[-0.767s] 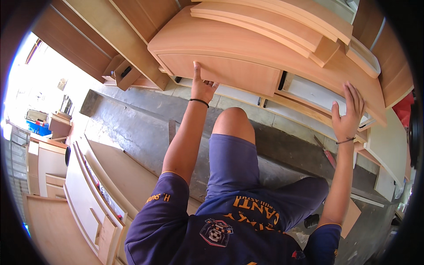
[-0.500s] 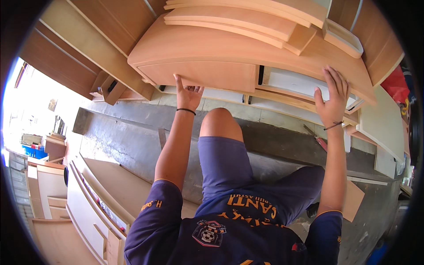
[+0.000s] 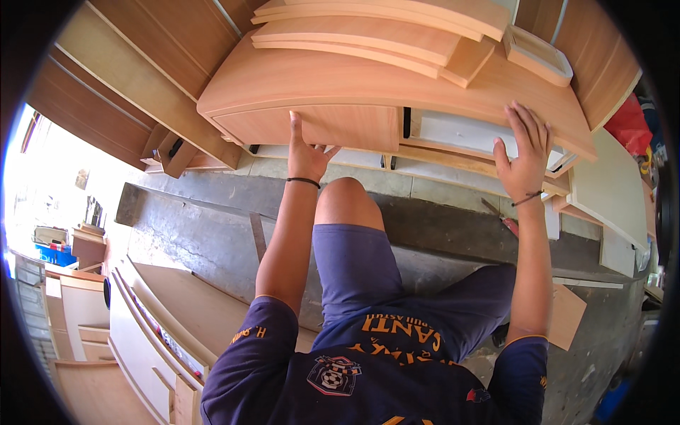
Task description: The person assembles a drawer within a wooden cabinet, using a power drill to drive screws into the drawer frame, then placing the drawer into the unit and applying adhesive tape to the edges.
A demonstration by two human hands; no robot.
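A seated person's left hand (image 3: 306, 154) and right hand (image 3: 523, 157) press flat, fingers spread, against a curved wooden cabinet unit (image 3: 368, 88) lying on the concrete floor (image 3: 212, 219), apparently positioning it; shifting it calls for even pressure

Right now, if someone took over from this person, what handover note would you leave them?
Left hand: flat against the front panel of the curved wooden cabinet piece, fingers open, gripping nothing.
Right hand: spread over the piece's right edge beside the white inner panel.
The piece lies on the concrete floor, with curved boards stacked on top.
Done: both hands placed on it.
Left: cannot tell.
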